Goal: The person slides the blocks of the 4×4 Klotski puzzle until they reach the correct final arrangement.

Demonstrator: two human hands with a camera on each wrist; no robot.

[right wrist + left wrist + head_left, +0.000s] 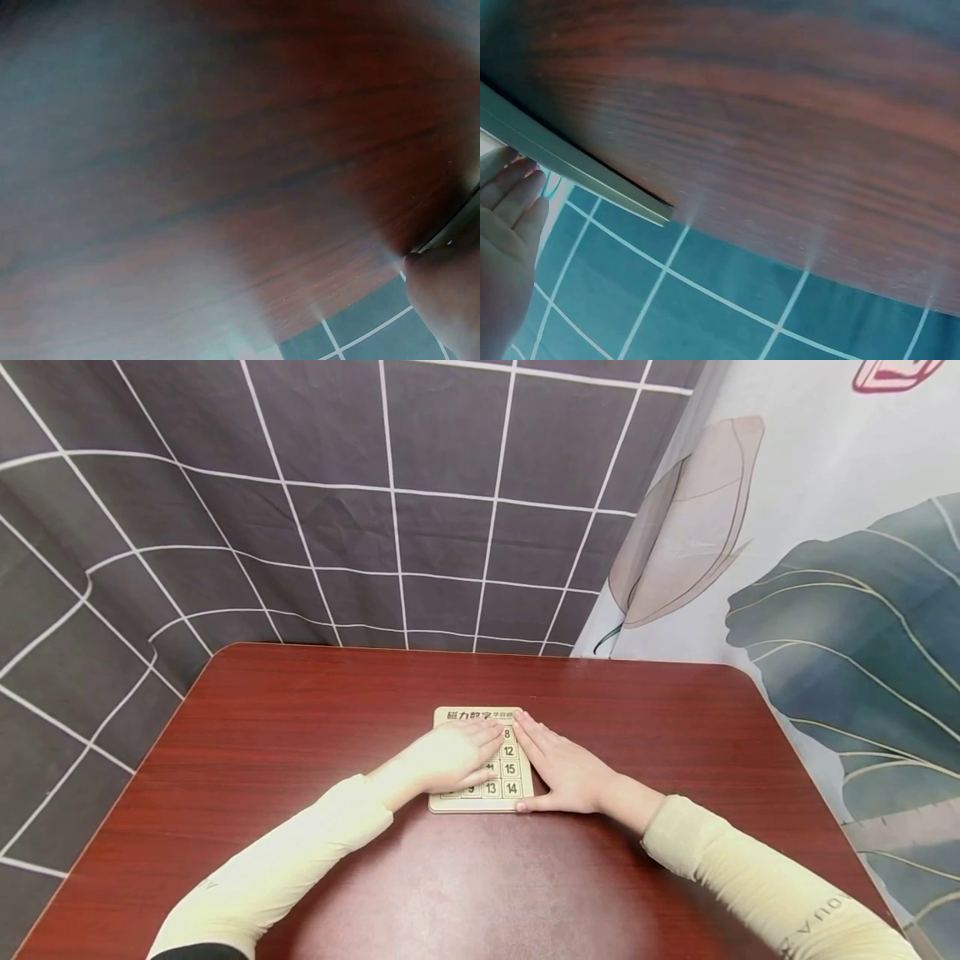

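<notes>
A cream number slide puzzle (480, 806) lies flat on the reddish-brown table, its printed heading towards the far side. Numbered tiles such as 8, 12, 15 and 14 show along its right column. Across its left and middle part lies my left hand (453, 753), fingers straight and covering many tiles. My right hand (573, 772) is at the puzzle's right edge, fingers extended to the upper right corner and thumb at the lower right corner. In the left wrist view, the puzzle's side edge (577, 166) runs beside the straight fingers. The right wrist view shows only part of the right hand (450, 296).
The table (300, 693) has a glossy wood-grain top with rounded far corners. Behind it hangs a dark grey curtain (442, 535) with a white grid. A white curtain with large leaf prints (847, 610) hangs along the right side.
</notes>
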